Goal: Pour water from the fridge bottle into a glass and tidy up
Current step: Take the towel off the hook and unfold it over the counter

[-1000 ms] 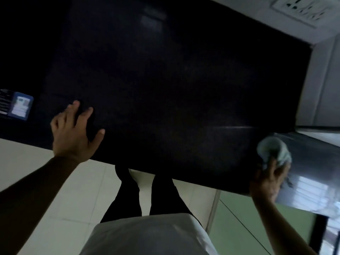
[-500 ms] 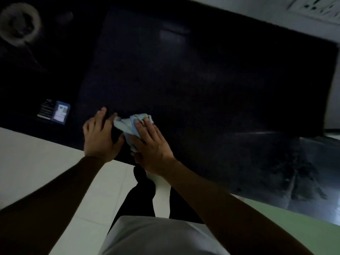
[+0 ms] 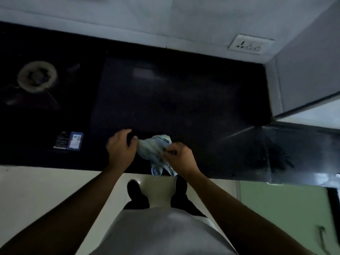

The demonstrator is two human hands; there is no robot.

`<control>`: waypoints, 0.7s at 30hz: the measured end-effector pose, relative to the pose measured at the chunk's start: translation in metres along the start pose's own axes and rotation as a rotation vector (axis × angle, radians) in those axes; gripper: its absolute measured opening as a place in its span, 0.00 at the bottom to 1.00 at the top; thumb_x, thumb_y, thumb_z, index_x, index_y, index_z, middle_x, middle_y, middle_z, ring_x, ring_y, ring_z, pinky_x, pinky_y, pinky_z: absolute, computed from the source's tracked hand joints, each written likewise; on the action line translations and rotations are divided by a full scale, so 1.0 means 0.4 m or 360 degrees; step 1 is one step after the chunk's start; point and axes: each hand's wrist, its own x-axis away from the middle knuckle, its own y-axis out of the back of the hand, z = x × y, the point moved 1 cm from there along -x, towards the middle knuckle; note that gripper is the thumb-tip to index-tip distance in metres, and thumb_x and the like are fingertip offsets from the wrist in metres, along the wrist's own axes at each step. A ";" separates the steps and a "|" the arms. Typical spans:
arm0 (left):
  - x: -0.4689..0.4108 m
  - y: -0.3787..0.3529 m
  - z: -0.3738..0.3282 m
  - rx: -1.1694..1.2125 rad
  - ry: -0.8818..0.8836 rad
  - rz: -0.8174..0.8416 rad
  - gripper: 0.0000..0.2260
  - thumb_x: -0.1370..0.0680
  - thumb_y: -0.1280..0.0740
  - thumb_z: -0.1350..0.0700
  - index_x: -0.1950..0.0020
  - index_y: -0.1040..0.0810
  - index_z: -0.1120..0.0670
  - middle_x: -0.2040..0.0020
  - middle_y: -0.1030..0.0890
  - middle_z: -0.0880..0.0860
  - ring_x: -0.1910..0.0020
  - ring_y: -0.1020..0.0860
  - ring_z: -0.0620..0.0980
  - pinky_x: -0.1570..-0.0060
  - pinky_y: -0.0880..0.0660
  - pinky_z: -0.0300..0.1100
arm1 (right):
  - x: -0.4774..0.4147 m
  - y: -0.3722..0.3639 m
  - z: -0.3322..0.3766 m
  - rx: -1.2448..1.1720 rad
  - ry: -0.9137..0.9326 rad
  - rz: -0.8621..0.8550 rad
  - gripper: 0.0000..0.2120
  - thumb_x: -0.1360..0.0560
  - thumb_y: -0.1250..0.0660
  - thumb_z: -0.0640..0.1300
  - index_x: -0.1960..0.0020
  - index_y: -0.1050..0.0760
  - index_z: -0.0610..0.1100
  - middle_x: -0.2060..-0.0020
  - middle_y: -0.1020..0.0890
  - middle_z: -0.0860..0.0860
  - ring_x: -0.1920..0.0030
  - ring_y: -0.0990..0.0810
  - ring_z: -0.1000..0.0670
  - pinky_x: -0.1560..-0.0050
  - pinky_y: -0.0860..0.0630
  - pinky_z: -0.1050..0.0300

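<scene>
**Cloth drawn out between both hands at the counter edge**

Hands have parted since half a second back. Then the right hand (image 3: 181, 160) lay flat on the cloth (image 3: 154, 150), close against the left hand (image 3: 120, 149). Now the cloth is stretched between them.

- Black counter (image 3: 174, 100): fills the middle band, dim, glossier toward 3 o'clock.
- Pale wall (image 3: 165, 19): runs along 12 o'clock.
- Light floor (image 3: 46, 184) at 8 o'clock; green cabinet door (image 3: 279, 208) at 4 o'clock.
- Left hand: just left of centre, fingers curled, gripping the cloth's left end.
- Right hand: just right of centre, fingers bunched, pinching the cloth's right side.
- Cloth: pale blue and crumpled, at centre over the counter's front edge. Its tail hangs past the edge toward 6 o'clock. Cannot tell whether it touches the counter top.
- Burner ring (image 3: 36, 76): 10 o'clock, well apart from the hands.
- Wall socket (image 3: 250, 45): 1 o'clock, on the wall.
- Small blue-and-black label (image 3: 73, 140): 9 o'clock on the counter, near the left hand, not touching.
</scene>
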 end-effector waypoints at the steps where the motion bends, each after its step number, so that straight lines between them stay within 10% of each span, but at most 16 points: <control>1: 0.000 0.013 -0.041 0.0333 0.0002 0.0177 0.17 0.20 0.34 0.49 0.32 0.24 0.53 0.35 0.22 0.57 0.35 0.24 0.59 0.36 0.28 0.52 | -0.001 0.009 0.028 -0.0119 -0.0062 -0.0039 0.08 0.26 0.30 0.40 0.61 0.22 0.37 0.68 0.23 0.48 0.69 0.27 0.56 0.65 0.28 0.55; 5: 0.013 0.081 -0.184 0.0738 -0.0204 0.0995 0.16 0.23 0.28 0.60 0.37 0.22 0.46 0.42 0.18 0.53 0.40 0.20 0.52 0.45 0.21 0.42 | 0.021 0.083 0.164 -0.0717 -0.0181 -0.0257 0.12 0.25 0.30 0.36 0.64 0.28 0.35 0.70 0.28 0.48 0.72 0.31 0.59 0.70 0.31 0.63; 9: 0.011 0.174 -0.295 0.0636 -0.0606 0.0987 0.04 0.29 0.26 0.50 0.59 0.20 0.47 0.61 0.21 0.44 0.60 0.22 0.43 0.57 0.25 0.43 | 0.063 0.214 0.273 -0.1146 0.0042 -0.0115 0.13 0.28 0.26 0.35 0.59 0.30 0.46 0.70 0.29 0.53 0.69 0.29 0.57 0.68 0.29 0.61; 15: -0.014 0.334 -0.454 0.0537 -0.0887 0.0945 0.17 0.34 0.23 0.43 0.65 0.26 0.53 0.66 0.26 0.49 0.65 0.29 0.44 0.64 0.31 0.43 | 0.106 0.464 0.407 0.0118 0.0448 -0.0219 0.02 0.29 0.28 0.42 0.59 0.19 0.47 0.68 0.20 0.55 0.67 0.25 0.61 0.62 0.28 0.63; 21: -0.010 0.443 -0.641 0.0774 -0.0949 0.1014 0.17 0.30 0.26 0.44 0.58 0.23 0.58 0.63 0.26 0.52 0.63 0.29 0.46 0.66 0.33 0.37 | 0.113 0.641 0.505 -0.0301 0.0703 -0.0334 0.12 0.21 0.38 0.37 0.61 0.27 0.49 0.71 0.27 0.60 0.70 0.32 0.61 0.70 0.36 0.68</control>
